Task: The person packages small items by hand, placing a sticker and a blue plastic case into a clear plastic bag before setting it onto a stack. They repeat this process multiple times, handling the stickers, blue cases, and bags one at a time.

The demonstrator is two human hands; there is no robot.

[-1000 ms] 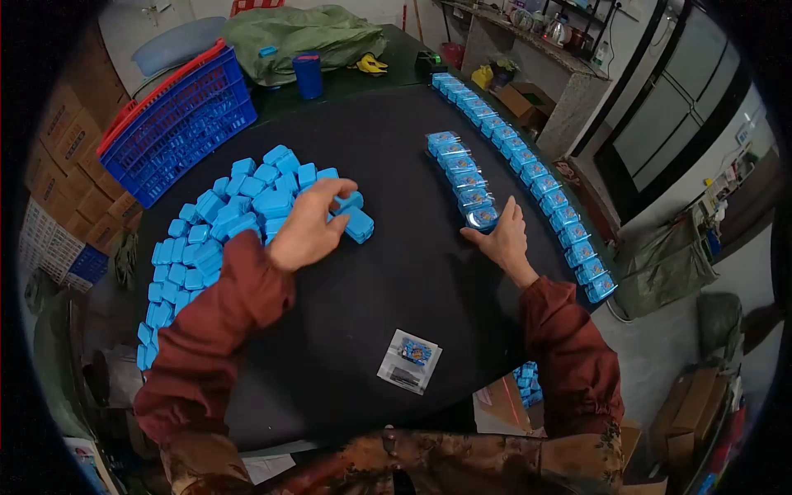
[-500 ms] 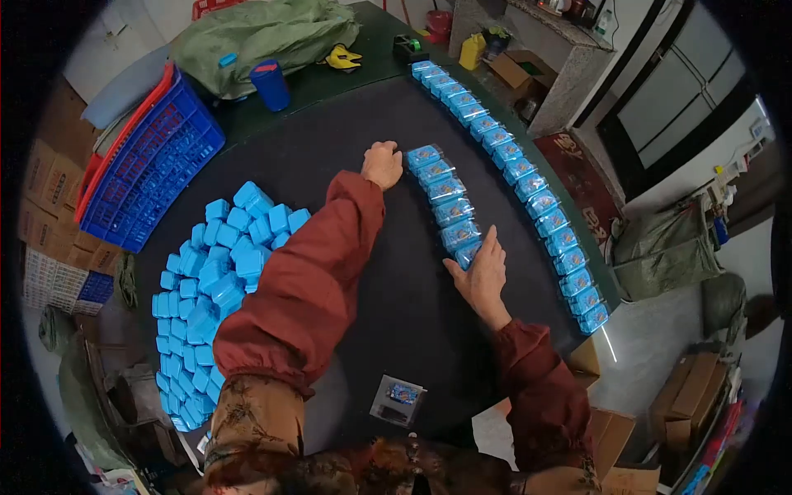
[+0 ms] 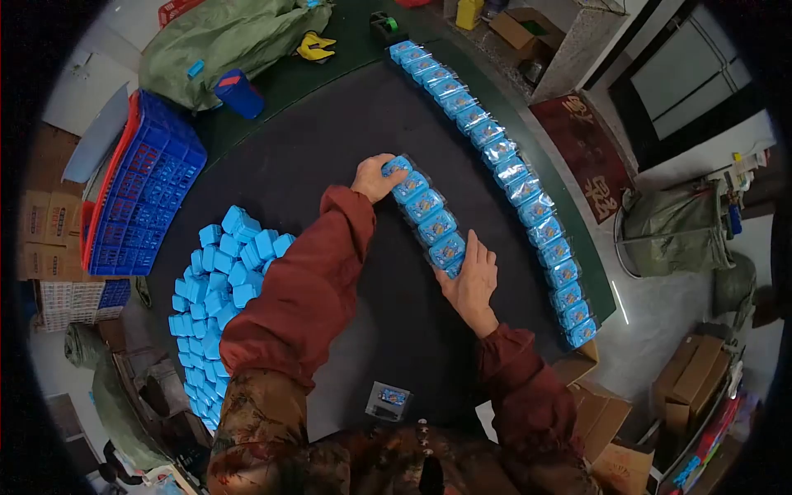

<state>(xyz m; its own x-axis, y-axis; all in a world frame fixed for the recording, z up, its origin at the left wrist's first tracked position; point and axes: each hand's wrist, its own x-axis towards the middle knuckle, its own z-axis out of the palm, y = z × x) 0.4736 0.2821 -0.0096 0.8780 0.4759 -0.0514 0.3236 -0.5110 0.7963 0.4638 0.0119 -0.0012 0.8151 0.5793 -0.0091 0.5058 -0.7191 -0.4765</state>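
A short row of small blue boxes in clear wrappers (image 3: 424, 205) lies slantwise on the dark tabletop. My left hand (image 3: 378, 176) curls around its far end, fingers against the last box and thumb over its top. At the near end my right hand (image 3: 472, 285) cups the row, thumb on the left side of the end box and fingers stretched along the right side. The underside of the end boxes is hidden by my hands. To the left of my left forearm is a heap of plain blue boxes (image 3: 216, 280), partly covered by the sleeve.
A long curved row of wrapped blue boxes (image 3: 522, 190) follows the table's right edge. Near me lies a flat clear packet (image 3: 389, 400). At the back left are a blue crate (image 3: 144, 190), a blue cup (image 3: 239, 93), a green sack (image 3: 206, 58) and a yellow-handled tool (image 3: 315, 47).
My left hand has moved from beside the short row onto its far end. My right hand stays at the near end. The whole view has shifted and turned slightly.
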